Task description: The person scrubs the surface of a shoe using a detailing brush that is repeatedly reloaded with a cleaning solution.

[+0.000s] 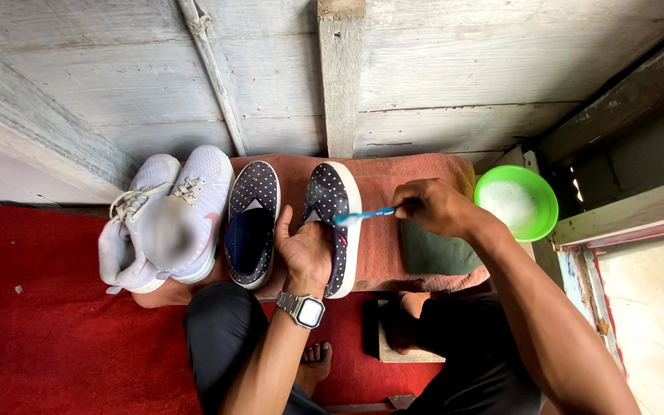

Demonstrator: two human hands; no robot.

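My left hand point(307, 250) grips a dark blue slip-on shoe with white dots point(333, 201), tilted onto its side so the white sole faces right. My right hand point(437, 206) holds a blue toothbrush point(364, 214) whose bristle end touches the shoe's upper edge. The matching dotted shoe point(253, 220) lies flat just left of my left hand. Both rest on an orange-brown towel point(393, 180). A square watch point(306, 310) is on my left wrist.
A pair of white lace-up sneakers point(164, 217) sits at the towel's left end. A green bowl of white foamy liquid point(516, 201) stands at the right. Grey wooden planks point(424, 77) rise behind. Red carpet point(48, 330) covers the floor under my knees and bare foot point(316, 361).
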